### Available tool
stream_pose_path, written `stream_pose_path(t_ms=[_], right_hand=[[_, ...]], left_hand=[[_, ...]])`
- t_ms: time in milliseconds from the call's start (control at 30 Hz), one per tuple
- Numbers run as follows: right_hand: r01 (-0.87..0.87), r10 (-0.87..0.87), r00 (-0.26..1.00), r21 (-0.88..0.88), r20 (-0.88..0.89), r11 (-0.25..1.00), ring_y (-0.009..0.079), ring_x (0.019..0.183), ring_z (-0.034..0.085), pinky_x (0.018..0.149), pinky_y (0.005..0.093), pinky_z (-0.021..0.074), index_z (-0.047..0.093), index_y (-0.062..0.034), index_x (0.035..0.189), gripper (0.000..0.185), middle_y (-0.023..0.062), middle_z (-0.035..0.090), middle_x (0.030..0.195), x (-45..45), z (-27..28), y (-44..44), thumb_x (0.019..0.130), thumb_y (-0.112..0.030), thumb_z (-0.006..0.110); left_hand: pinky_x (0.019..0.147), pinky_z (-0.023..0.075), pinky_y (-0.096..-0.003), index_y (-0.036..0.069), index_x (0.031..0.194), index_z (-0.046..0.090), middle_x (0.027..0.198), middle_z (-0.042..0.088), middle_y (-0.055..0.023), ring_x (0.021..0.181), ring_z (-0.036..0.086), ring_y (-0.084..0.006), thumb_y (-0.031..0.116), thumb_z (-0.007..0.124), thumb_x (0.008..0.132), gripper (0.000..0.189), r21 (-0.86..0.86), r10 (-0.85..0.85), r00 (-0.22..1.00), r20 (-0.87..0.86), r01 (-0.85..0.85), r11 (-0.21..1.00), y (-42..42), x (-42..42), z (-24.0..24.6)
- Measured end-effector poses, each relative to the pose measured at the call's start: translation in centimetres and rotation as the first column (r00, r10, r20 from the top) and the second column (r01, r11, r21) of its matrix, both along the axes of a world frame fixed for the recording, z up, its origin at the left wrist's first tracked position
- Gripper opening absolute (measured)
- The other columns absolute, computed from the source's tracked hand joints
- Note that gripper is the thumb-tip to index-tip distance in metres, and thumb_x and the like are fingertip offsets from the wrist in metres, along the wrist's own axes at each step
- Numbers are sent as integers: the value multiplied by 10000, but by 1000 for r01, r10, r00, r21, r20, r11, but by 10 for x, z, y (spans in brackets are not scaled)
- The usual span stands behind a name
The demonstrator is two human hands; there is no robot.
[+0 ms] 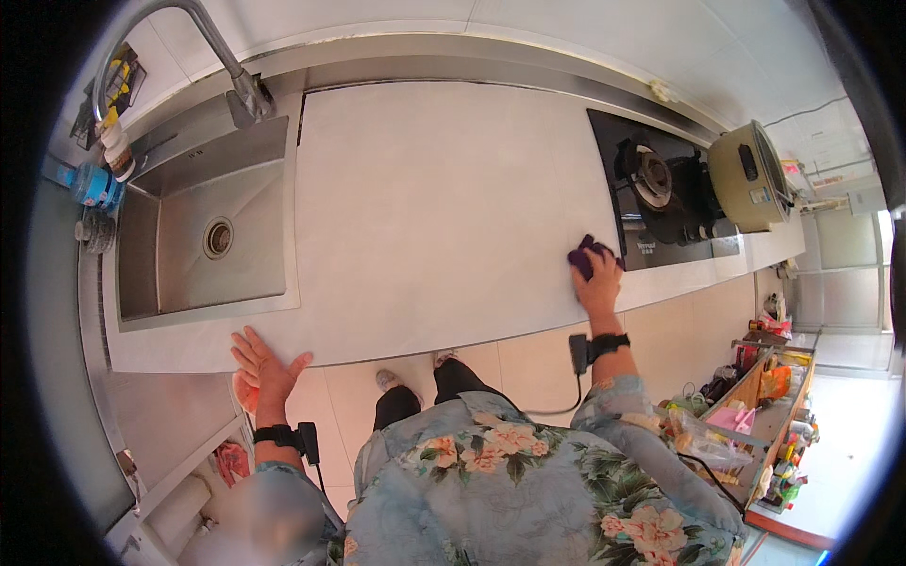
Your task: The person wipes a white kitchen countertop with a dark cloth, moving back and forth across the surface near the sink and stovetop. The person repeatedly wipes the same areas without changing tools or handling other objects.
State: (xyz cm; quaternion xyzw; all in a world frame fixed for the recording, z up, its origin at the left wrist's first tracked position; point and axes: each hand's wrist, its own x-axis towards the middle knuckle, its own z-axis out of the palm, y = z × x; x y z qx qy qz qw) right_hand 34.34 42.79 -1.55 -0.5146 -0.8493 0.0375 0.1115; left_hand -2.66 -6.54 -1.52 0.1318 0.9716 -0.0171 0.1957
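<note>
My left hand (269, 371) is at the front edge of the white countertop (453, 212), below the sink. Its fingers are spread and hold nothing; the fingertips overlap the counter's front strip. At the counter's right side, my right hand (601, 283) is bent over a dark purple cloth (582, 262). The cloth is bunched under the fingers and lies against the left edge of the black glass gas hob (655, 256). My palm hides part of it.
A stainless steel sink (248, 212) with a tall faucet (249, 99) lies left. A blue plastic bottle (98, 187) and a white bottle (119, 156) stand beside it. A large pot (736, 177) sits on the hob, right of an uncovered burner (651, 177). A cluttered shelf (771, 403) stands behind right.
</note>
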Motion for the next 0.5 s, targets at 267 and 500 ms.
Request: stream_pose_path(t_ms=[267,500], right_hand=[[-384,389,921,-140,6,913,376,1204,448,936,530,408,638,-257,1236,652,103,482,1390,-59,27,-152,616,-194,830],[-784,783,618,-133,-77,606,344,1229,432,981,507,373,629,-243,1213,645,78,470,1393,-121,41,-198,601,-238,834]], left_hand=[[1135,137,-649,89,1560,-85,1618,-92,-226,1480,-49,-457,708,766,602,1423,32,16,1000,-11,-16,999,-6,-1,-14],[1143,17,-655,122,1558,-125,1615,-183,-190,1478,-162,-431,596,874,566,1486,118,106,992,75,-115,986,-4,-6,-16]])
